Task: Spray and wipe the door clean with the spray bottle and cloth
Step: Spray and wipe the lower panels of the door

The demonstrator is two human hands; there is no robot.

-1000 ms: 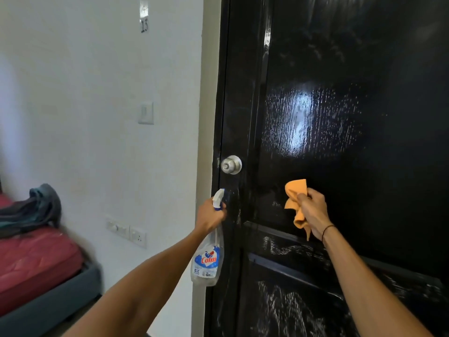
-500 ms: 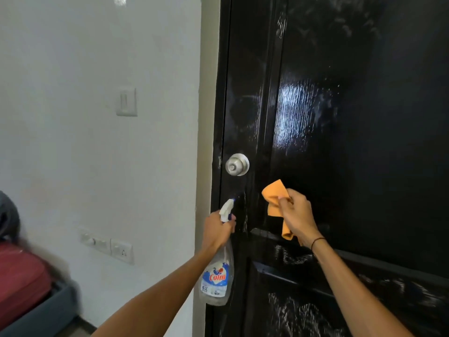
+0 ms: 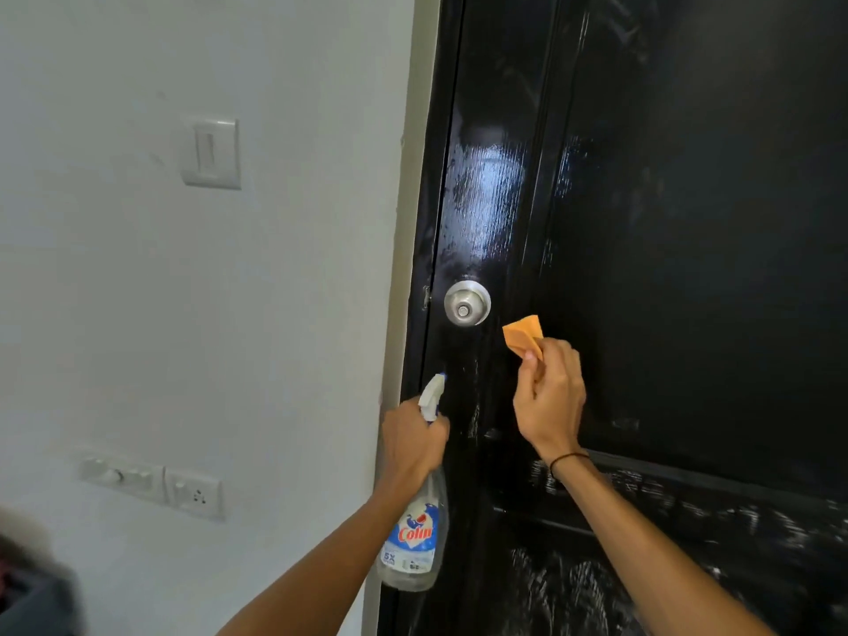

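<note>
Gripping tight, our left hand holds the clear plastic spray bottle w/ nozzle up, near the shiny black door. Our right hand pinches the small orange cloth just beside the round silver knob.

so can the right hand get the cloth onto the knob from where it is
Probably yes. The right hand holds the cloth just right of and slightly below the knob, with only bare door between them. The left hand and bottle sit lower, out of the way.
</note>
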